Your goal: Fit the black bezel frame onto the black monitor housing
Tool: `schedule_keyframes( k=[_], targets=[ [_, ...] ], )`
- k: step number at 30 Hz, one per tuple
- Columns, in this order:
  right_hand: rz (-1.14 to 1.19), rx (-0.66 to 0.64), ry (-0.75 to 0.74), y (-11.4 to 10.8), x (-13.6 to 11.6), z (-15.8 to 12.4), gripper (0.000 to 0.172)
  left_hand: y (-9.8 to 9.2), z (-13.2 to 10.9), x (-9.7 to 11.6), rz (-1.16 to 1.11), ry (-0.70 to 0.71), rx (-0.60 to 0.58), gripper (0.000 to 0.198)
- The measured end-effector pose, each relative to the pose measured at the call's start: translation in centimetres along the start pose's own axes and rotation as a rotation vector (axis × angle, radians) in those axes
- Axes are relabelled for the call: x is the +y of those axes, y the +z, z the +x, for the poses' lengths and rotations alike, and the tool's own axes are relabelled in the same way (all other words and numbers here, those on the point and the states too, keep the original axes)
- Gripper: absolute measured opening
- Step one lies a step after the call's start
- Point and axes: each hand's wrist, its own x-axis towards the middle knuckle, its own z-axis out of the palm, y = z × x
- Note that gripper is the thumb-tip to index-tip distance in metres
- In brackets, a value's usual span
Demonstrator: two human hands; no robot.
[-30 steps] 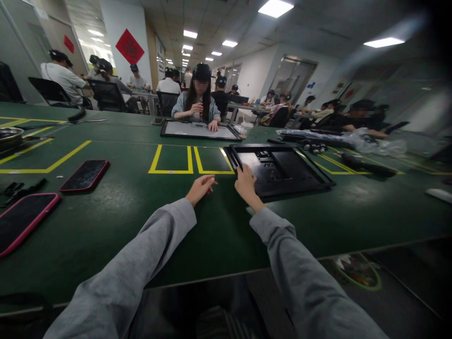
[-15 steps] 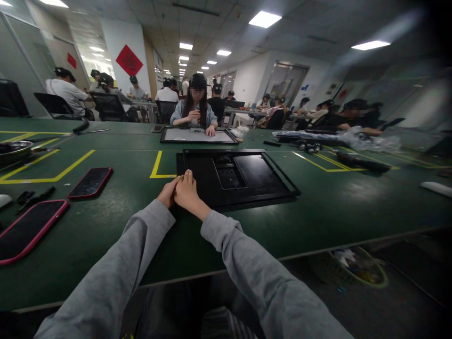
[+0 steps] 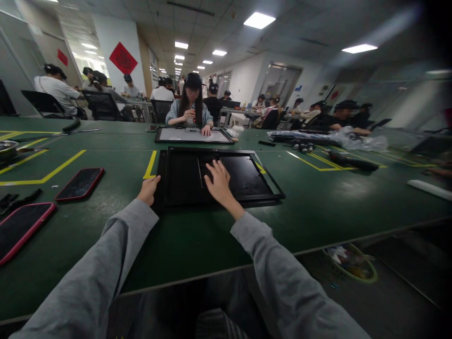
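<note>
A black rectangular bezel frame (image 3: 277, 187) lies on a black back panel (image 3: 180, 181) that looks like a monitor cover. The panel sticks out past the bezel on the left, and green tabletop shows through the bezel's right side. My left hand (image 3: 149, 189) is closed on the panel's left edge, thumb on top; the fingertips beneath are hidden. Over the middle of the panel my right hand (image 3: 219, 183) is open, fingers spread and pointing away from me. Whether its fingertips touch the surface I cannot tell.
Two red-edged phones (image 3: 80, 183) (image 3: 24, 230) lie to the left. Across the green table (image 3: 197, 245), a person works on a grey panel (image 3: 194, 135). Clear plastic wrap (image 3: 363, 139) and a dark tool (image 3: 353, 161) are on the right. A basket (image 3: 353, 266) stands below the table edge.
My hands were together at the panel's left edge; now they are apart. The right has moved right over the panel, its fingers spreading. The panel and bezel have shifted slightly left.
</note>
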Motion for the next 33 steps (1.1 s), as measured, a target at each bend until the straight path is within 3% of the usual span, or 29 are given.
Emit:
schedule_keyframes(
  k=[2, 6, 11, 15, 19, 26, 33],
  targets=[
    [-0.038, 0.104, 0.105, -1.2, 4.0, 0.7, 0.049, -2.2, 1.2, 0.4, 0.028, -0.052, 0.034, 0.011],
    [-0.13, 0.258, 0.281, -3.0, 11.7, 1.3, 0.049, -5.6, 2.7, 1.0, 0.191, 0.003, 0.088, 0.018],
    [-0.31, 0.252, 0.505, -4.5, 16.9, 0.6, 0.053, -6.2, 2.1, 1.4, 0.712, 0.59, 0.189, 0.052],
    [-0.345, 0.149, 0.555, -4.8, 17.9, 0.4, 0.054, -5.1, 0.5, 1.4, 1.035, 0.679, 0.119, 0.05],
    [-0.306, 0.107, 0.542, -4.5, 18.1, 0.4, 0.052, -4.9, -0.1, 1.1, 1.154, 0.712, 0.096, 0.045],
    [-0.203, 0.249, 0.529, -4.4, 18.8, 0.4, 0.05, -5.2, 0.6, 1.3, 1.075, 0.738, 0.062, 0.042],
    [-0.056, 0.403, 0.382, -4.7, 17.6, 1.1, 0.05, -6.3, 1.2, 3.3, 0.986, 0.853, 0.165, 0.048]
  ],
)
